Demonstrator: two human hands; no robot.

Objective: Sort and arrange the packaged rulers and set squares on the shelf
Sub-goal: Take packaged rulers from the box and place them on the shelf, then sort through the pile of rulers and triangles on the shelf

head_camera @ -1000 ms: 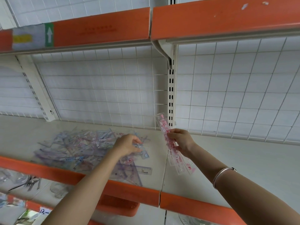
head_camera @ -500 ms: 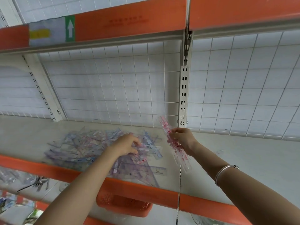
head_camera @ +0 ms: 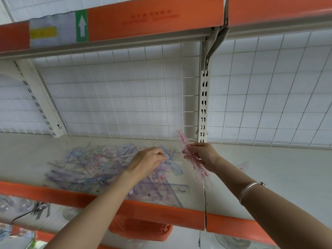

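at the far left a slotted upright (head_camera: 37, 103) slants down to the back of the shelf (head_camera: 21, 155), a pale cream board with an orange front edge (head_camera: 53, 194). overhead runs the upper shelf (head_camera: 152, 18), also orange-fronted, with a faded label (head_camera: 53, 33) and a green arrow sticker (head_camera: 82, 26) near its left end. a white wire grid (head_camera: 125, 96) closes off the back along the whole width. on the left board, from about its middle to its right end, lies a loose pile of packaged rulers and set squares (head_camera: 86, 164), bluish and pink, criss-crossed; a clear set square (head_camera: 161, 193) sits at the pile's front right, close to the front edge. the left hand (head_camera: 147, 164) is palm down over the pile's right end, fingers curled with the tips on a bluish ruler (head_camera: 169, 156); i cannot tell whether they pinch it or only touch it. under the shelf hangs an orange perforated basket (head_camera: 142, 230). the centre upright (head_camera: 203, 105) rises from the seam between the two boards. just in front of it the right hand (head_camera: 203, 155) grips a bundle of pink rulers (head_camera: 197, 166), fingers and thumb wrapped round its middle, held off the board and tilted, the top end toward the grid and the lower end toward the front edge. a silver bracelet (head_camera: 251, 191) circles that wrist. beyond the forearm a pale packet (head_camera: 244, 166) lies on the right board.
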